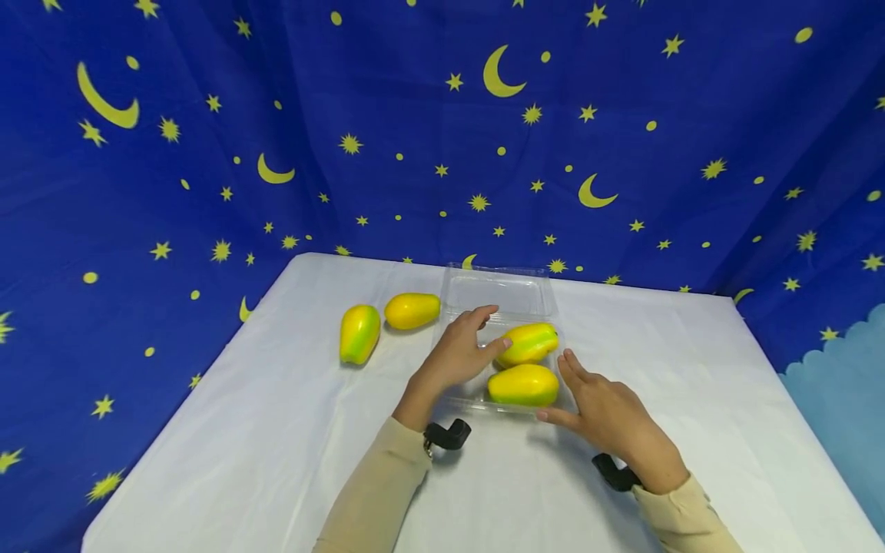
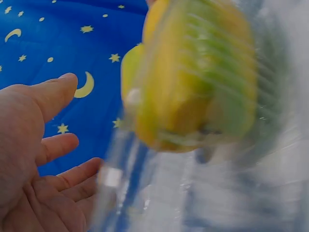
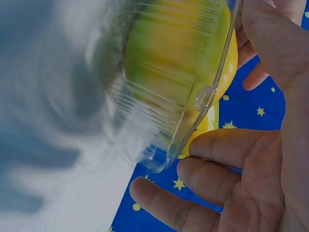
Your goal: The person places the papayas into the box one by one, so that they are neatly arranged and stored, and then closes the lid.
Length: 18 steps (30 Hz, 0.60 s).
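A clear plastic clamshell box [image 1: 477, 405] stands on the table with its lid [image 1: 496, 296] folded back. Two yellow-green papayas lie in its right part, a rear papaya [image 1: 531, 342] and a front papaya [image 1: 523, 385]. My left hand [image 1: 459, 352] is over the box's left part, fingers extended, the thumb overlapping the rear papaya in the head view. Along the right wall, my right hand [image 1: 607, 411] has its fingers spread, fingertips close to the rim. The right wrist view shows those fingers [image 3: 212, 181] straight beside the box corner.
Left of the box lie two more papayas, one upright-pointing papaya [image 1: 359, 334] and one sideways papaya [image 1: 412, 311] near the lid. A white cloth covers the table [image 1: 276, 430]. Behind it hangs a blue curtain [image 1: 387, 92] with moons and stars.
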Each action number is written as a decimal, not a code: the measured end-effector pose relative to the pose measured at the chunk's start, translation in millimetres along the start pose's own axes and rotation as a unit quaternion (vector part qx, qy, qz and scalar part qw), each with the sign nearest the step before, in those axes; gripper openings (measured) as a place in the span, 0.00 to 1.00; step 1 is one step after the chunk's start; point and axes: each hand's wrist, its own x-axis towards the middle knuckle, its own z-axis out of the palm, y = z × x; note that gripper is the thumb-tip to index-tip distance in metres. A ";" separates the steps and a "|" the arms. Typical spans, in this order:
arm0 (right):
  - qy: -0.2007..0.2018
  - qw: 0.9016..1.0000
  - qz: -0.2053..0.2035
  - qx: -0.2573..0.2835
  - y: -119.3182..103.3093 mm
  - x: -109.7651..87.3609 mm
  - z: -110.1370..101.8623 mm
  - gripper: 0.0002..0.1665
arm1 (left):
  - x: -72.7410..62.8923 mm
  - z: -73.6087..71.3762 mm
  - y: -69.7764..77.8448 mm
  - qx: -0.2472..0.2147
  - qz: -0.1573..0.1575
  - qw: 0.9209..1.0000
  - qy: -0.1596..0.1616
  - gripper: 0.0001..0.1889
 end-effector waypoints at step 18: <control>0.013 1.000 -0.007 -0.010 -0.8 -0.3 -1.0 0.58 | -7.3 -43.4 -8.8 -0.030 0.011 0.990 0.135 0.31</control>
